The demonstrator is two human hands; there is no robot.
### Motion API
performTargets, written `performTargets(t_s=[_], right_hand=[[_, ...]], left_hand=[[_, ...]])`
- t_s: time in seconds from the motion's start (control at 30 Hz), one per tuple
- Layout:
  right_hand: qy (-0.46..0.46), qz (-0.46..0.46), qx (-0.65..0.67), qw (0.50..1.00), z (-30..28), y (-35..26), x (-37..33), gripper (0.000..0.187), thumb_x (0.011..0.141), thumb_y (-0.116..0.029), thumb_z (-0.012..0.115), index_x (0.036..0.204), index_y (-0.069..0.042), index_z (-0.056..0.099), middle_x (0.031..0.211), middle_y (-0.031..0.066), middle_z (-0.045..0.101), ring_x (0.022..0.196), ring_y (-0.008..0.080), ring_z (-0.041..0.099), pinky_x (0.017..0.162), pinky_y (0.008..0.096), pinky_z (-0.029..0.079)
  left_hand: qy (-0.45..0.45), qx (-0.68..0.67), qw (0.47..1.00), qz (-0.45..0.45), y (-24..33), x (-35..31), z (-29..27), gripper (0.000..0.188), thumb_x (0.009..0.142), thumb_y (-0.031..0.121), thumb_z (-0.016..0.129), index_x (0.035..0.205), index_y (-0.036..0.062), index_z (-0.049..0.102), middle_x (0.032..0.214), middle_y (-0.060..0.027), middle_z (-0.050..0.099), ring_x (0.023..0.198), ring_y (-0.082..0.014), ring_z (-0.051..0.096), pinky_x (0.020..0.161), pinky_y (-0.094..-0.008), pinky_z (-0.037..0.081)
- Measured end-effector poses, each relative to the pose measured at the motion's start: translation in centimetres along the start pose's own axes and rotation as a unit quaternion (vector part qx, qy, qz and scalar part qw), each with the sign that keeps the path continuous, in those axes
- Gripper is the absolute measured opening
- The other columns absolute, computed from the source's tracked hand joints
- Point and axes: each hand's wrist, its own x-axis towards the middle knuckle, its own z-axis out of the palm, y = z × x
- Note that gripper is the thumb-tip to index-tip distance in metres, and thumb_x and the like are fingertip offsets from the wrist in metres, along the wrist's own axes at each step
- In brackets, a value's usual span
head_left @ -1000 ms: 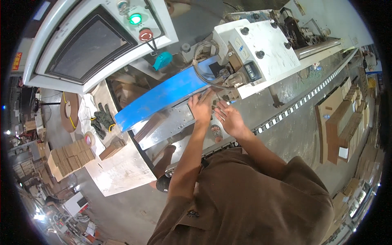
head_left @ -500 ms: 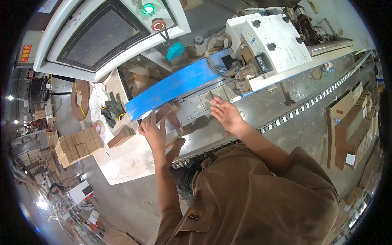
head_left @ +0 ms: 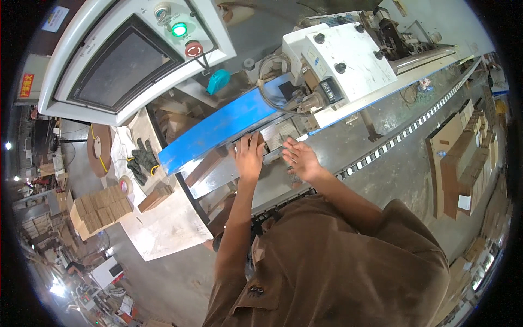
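Observation:
A long metal bed [head_left: 210,184] runs along the blue guard [head_left: 218,131] toward the white machine housing [head_left: 351,57]. Over this bed, close beside the guard, is my left hand [head_left: 249,158], its fingers bent downward and slightly apart. A dark edge shows by its fingertips; what they touch is unclear. Several pale flat strips [head_left: 287,128] lie side by side on the bed, just beyond both hands. My right hand [head_left: 304,161] hovers at the near side of the bed, palm turned inward. Its fingers are spread and nothing is in them.
A control panel [head_left: 128,65] with a dark screen stands at upper left. Dark gloves [head_left: 143,161], a tape roll [head_left: 126,186] and a brown block [head_left: 155,197] lie on the pale table [head_left: 163,231]. Stacked brown pieces [head_left: 101,210] are left of it. Cardboard [head_left: 455,174] stands at right.
My left hand has slid right along the metal bed, nearer the pale strips and my right hand. My right hand has barely moved. The whole view has shifted slightly.

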Motion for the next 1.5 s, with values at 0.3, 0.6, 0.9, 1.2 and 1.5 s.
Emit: performTargets(t_s=[0.3,0.6,0.9,1.2,1.5], right_hand=[[-0.078,-0.019,-0.024,0.996,2.4,2.0,3.9,0.054,0.102,-0.025,0.058,0.149,-0.004,0.045,0.143,0.0085,0.055,0.131,0.0227,0.052,0.116,0.0376,0.039],[-0.146,-0.087,0.058,0.984,6.1,0.5,4.1,0.048,0.098,-0.024,0.065,0.142,-0.009,0.052,0.14,0.0046,0.055,0.128,0.0222,0.054,0.117,0.0399,0.038],[-0.045,-0.015,0.058,0.997,5.1,2.8,3.9,0.062,0.096,-0.014,0.061,0.153,-0.008,0.039,0.143,0.0031,0.05,0.135,0.0211,0.05,0.119,0.0396,0.036],[-0.025,0.004,0.11,0.994,5.9,1.7,2.7,0.058,0.093,-0.011,0.063,0.148,-0.009,0.045,0.132,-0.0012,0.052,0.129,0.02,0.053,0.117,0.0381,0.038],[-0.065,-0.063,0.122,0.988,2.5,0.1,3.0,0.074,0.093,-0.012,0.058,0.162,-0.014,0.029,0.159,0.0027,0.036,0.143,0.021,0.041,0.12,0.0376,0.031]], left_hand=[[0.026,0.025,0.999,0.03,0.1,0.8,2.8,0.026,0.096,0.02,0.066,0.12,0.0232,0.076,0.123,0.008,0.069,0.116,-0.0195,0.059,0.11,-0.0534,0.032],[-0.006,0.03,0.998,0.06,-3.4,-0.6,2.2,0.042,0.089,0.006,0.064,0.122,0.0276,0.076,0.14,0.013,0.066,0.117,-0.0191,0.062,0.109,-0.0504,0.031],[-0.034,0.007,0.999,0.03,-2.5,-0.3,1.5,0.051,0.085,0.004,0.067,0.129,0.03,0.074,0.141,0.0141,0.065,0.121,-0.0187,0.06,0.111,-0.0456,0.029],[-0.055,-0.017,0.998,0.018,-1.9,0.1,1.5,0.051,0.086,0.004,0.068,0.129,0.0306,0.074,0.141,0.0148,0.065,0.12,-0.0194,0.06,0.111,-0.0447,0.029],[-0.024,-0.017,0.998,0.052,1.7,1.7,4.5,0.047,0.089,0.006,0.064,0.128,0.0297,0.075,0.14,0.016,0.066,0.12,-0.0169,0.056,0.11,-0.0418,0.031]])
